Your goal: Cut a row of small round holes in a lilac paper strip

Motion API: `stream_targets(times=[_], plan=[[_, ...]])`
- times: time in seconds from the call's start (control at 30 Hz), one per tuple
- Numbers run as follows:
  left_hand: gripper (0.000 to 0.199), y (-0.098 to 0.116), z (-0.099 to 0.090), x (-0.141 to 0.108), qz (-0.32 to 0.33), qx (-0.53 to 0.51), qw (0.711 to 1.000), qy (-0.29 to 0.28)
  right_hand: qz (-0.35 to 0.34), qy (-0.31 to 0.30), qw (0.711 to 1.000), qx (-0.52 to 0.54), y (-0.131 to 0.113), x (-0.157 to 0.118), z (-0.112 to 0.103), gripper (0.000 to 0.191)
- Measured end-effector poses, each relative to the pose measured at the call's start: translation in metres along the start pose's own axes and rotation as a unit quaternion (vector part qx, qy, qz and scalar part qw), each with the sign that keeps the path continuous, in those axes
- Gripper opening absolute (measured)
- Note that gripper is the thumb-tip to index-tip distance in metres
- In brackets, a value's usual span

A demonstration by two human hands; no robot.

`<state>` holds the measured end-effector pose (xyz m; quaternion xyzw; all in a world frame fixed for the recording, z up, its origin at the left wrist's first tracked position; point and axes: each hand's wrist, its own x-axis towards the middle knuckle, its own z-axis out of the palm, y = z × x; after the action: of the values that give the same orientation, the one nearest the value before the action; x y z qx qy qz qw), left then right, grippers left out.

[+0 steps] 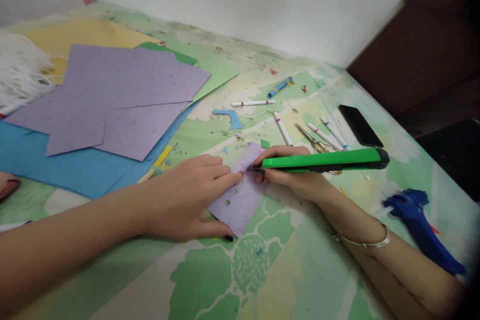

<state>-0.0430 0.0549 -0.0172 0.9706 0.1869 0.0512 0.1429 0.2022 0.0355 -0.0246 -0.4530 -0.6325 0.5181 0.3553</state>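
A small purple paper piece (240, 212) lies on the flowered tablecloth, with a couple of small holes cut through it. My left hand (183, 195) presses on its left side, fingers stretched out and the thumb at the lower edge. In my right hand (296, 182) is a green box cutter (318, 159), held like a pen. Its blade end meets the paper close to my left index fingertip; the exact tip is hard to make out. The fingers of my right hand are partly hidden behind the cutter.
Purple sheets (123, 80) overlap blue paper (75, 170) on the left, beside white string (22, 70). Beyond my hands lie scissors (313, 140), markers (253, 103), a rolled blue paper tube (279, 88) and paper scraps. A phone (360, 125) and blue glue gun (420, 225) are at right.
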Motion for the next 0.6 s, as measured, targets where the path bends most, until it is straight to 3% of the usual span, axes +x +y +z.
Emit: stream_targets(times=[0.6], plan=[[0.06, 0.0002, 0.0, 0.0003, -0.002, 0.003, 1.0, 0.004, -0.017, -0.006, 0.999, -0.027, 0.0014, 0.0, -0.0013, 0.015]])
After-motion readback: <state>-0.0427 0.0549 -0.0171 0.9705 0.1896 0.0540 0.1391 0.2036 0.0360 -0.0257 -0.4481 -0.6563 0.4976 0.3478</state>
